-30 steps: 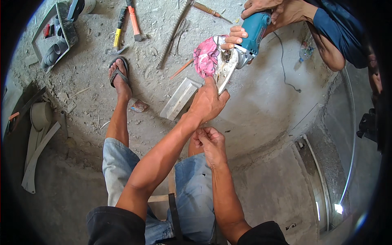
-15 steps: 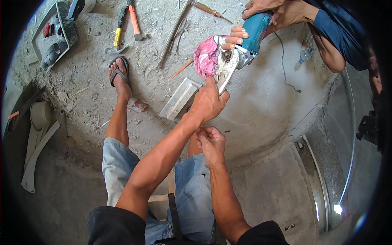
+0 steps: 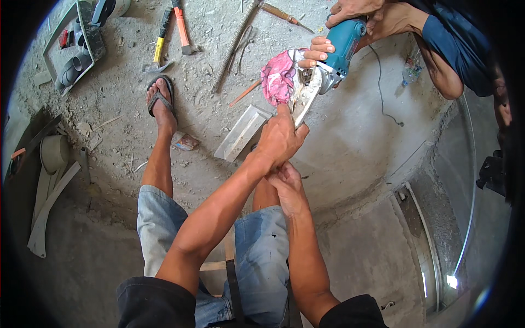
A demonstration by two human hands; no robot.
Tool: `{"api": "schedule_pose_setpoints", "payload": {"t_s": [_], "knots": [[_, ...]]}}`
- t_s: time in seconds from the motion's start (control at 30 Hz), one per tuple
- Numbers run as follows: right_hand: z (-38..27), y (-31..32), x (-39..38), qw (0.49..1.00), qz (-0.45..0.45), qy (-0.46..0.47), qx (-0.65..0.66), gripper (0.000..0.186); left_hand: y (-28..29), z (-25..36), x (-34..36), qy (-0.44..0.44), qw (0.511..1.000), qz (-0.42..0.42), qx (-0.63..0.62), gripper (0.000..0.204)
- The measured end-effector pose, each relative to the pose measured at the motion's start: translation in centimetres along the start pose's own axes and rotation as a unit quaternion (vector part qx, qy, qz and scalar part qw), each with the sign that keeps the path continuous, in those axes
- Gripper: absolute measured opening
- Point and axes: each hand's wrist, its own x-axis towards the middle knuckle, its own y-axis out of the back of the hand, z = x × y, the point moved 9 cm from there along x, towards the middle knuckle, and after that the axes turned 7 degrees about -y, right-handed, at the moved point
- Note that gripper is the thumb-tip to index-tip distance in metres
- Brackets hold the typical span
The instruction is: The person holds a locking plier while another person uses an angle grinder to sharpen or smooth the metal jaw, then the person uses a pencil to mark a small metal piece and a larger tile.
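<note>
A co-worker's hands (image 3: 358, 10) hold a teal angle grinder (image 3: 344, 44) at the upper right. From its head a dusty white curved part (image 3: 306, 101), perhaps the guard or disc, reaches down to my left hand (image 3: 280, 136). My left hand is closed around the lower end of that part, index finger stretched toward a crumpled pink cloth (image 3: 278, 77). My right hand (image 3: 290, 188) is just below, tucked under my left wrist with its fingers curled. Whatever its fingertips hold, if anything, is hidden.
A metal trowel (image 3: 243, 131) lies beside my left hand. Beyond are two hammers (image 3: 158, 49) (image 3: 181, 30), a chisel-like tool (image 3: 279, 15) and a rebar rod (image 3: 232, 49). A tray of pipe fittings (image 3: 101, 49) is far left. A dark cord (image 3: 380, 82) trails right of the grinder.
My right hand has moved up, and its fingertips have slipped behind my left wrist. My left hand and the grinder have barely shifted.
</note>
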Motion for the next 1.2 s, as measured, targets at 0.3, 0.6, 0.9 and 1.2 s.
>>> {"api": "schedule_pose_setpoints", "payload": {"t_s": [0.3, 0.6, 0.9, 1.2], "knots": [[-1.8, -0.6, 3.3, 0.995, 0.055, 0.080, -0.031, 0.049, 0.0, 0.4, 0.0, -0.027, 0.999, 0.008, 0.035, 0.044], [-2.0, 0.2, 4.4, 0.987, 0.136, 0.055, -0.072, 0.034, -0.2, -0.1, 0.4, -0.035, 0.994, -0.037, 0.092, 0.054], [-2.3, 0.0, 4.0, 0.990, 0.131, 0.032, -0.037, 0.017, 0.0, -0.3, 1.2, -0.035, 0.989, -0.118, 0.085, 0.069], [-1.5, 0.7, 4.6, 0.988, 0.129, 0.023, -0.088, 0.024, 0.4, 0.3, 1.2, -0.013, 0.982, -0.181, 0.055, 0.085]]}}
